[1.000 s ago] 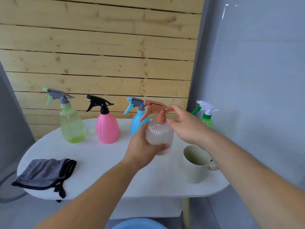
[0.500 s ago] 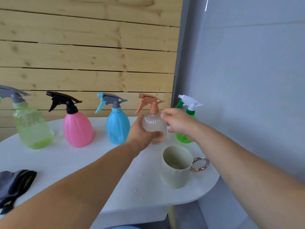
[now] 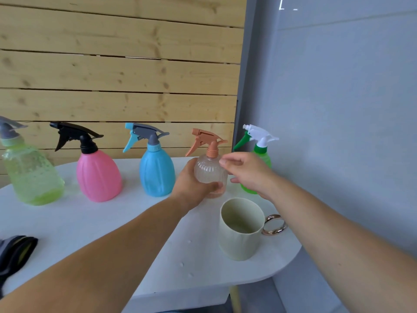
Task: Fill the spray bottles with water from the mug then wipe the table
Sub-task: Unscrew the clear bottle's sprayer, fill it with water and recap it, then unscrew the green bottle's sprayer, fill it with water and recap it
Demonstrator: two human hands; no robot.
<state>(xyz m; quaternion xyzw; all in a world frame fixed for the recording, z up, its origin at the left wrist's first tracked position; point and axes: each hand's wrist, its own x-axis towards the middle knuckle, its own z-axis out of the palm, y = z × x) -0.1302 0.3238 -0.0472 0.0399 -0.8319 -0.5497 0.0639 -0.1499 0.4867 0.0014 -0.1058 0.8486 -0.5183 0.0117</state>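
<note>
We see five spray bottles (image 3: 155,168) in a row at the back of the table (image 3: 90,224), before the plank wall (image 3: 117,75). The mug (image 3: 241,229) stands nearer us, at right. A cloth (image 3: 13,251) lies at the left edge.

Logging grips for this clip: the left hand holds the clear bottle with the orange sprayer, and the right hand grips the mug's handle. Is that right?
Not quite. In the head view the right hand hovers by the clear bottle, not touching the mug, which stands untouched on the table. The left hand does hold the bottle.
</note>
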